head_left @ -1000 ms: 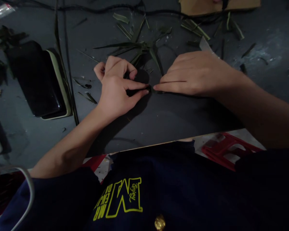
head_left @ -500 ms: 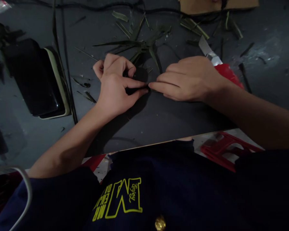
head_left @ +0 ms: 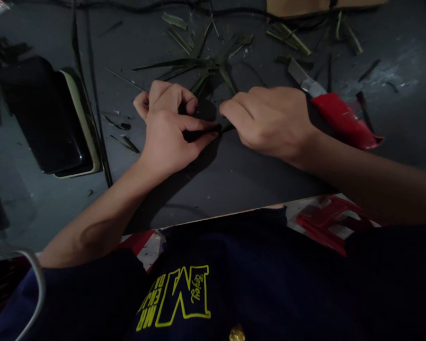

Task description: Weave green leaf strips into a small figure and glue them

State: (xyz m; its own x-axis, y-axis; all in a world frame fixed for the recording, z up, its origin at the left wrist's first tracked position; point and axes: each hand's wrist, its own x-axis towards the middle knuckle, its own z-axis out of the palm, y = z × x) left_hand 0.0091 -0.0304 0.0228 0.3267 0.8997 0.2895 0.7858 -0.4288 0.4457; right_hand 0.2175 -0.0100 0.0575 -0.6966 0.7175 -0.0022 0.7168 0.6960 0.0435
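Note:
Thumb and forefinger of my left hand (head_left: 170, 125) pinch the end of a narrow dark strip (head_left: 227, 129), apparently leaf. The strip runs from those fingertips to beneath my right hand (head_left: 273, 118), whose fingers are curled closed around its other part; the exact grip is hidden. Just beyond both hands lies a knotted green leaf piece (head_left: 213, 68) with long pointed ends spreading outward. A utility knife (head_left: 341, 116) with a red handle rests beside my right wrist, its blade pointing up and left.
Cut leaf scraps (head_left: 287, 38) are scattered over the dark table (head_left: 199, 189). A black phone (head_left: 42, 113) lies at the left on a pale-edged item. A black cable (head_left: 234, 10) crosses the back, near a piece of cardboard (head_left: 326, 7). Below the table edge is a red stool (head_left: 326, 220).
My right hand has turned and its fingers have curled in, drawing slightly away from the left fingertips. More of the strip and the knife's red handle now show. My left hand keeps its pinch.

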